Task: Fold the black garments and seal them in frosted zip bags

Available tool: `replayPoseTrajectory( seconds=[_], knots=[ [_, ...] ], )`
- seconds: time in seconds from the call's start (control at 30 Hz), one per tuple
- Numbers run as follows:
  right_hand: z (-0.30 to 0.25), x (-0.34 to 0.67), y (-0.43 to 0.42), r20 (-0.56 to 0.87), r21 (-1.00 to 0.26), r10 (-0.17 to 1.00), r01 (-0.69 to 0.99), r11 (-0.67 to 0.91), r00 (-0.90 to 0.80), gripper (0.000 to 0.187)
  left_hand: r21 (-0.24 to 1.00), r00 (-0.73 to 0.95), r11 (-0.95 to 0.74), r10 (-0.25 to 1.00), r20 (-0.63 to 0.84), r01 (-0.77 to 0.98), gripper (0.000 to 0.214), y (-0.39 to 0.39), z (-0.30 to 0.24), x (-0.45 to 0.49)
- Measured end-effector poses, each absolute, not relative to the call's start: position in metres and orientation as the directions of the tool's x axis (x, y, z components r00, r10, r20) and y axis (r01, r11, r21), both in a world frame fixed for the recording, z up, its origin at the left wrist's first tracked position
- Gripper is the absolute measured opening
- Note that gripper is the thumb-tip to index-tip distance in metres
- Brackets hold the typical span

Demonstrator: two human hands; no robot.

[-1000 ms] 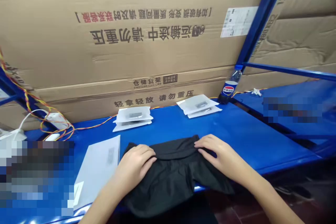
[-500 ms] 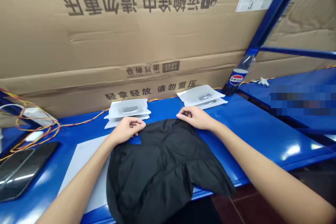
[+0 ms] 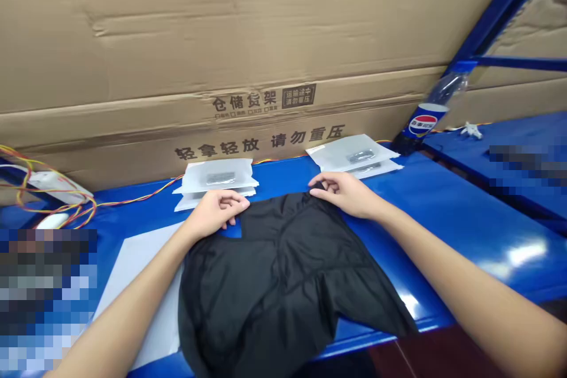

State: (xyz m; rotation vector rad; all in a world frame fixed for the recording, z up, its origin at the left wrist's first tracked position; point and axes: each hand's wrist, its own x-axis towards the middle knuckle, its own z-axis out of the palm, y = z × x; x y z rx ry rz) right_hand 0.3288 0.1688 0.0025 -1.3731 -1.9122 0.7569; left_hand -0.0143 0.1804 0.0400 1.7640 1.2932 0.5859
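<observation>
A black garment of thin, creased cloth lies over the front edge of the blue table, its lower part hanging off. I cannot make out its exact kind. At its far left corner my left hand is closed, thumb and fingers pinched on the edge. My right hand pinches the far right corner, a little of the cloth showing between thumb and fingers. Partly under the garment and my left forearm is a white sheet. Just beyond each hand lie frosted zip bags, a left pair and a right pair.
A large cardboard box stands behind the blue table. At the back right, a cola bottle leans by a blue post. Red and yellow wires and a white power strip are at the left.
The view has tilted down and shifted slightly. My right hand has turned, and a bit of black cloth now shows in its pinch. The garment's right side lies spread slightly farther right.
</observation>
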Motion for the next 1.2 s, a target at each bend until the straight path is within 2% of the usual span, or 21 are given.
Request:
replayPoseTrajectory(
  seconds=[1.2],
  knots=[
    [0.010, 0.323, 0.166, 0.152, -0.797, 0.964, 0.549, 0.251, -0.219, 0.040, 0.830, 0.371, -0.104, 0.920, -0.130, 0.548, 0.046, 0.179, 0.043, -0.017]
  ],
)
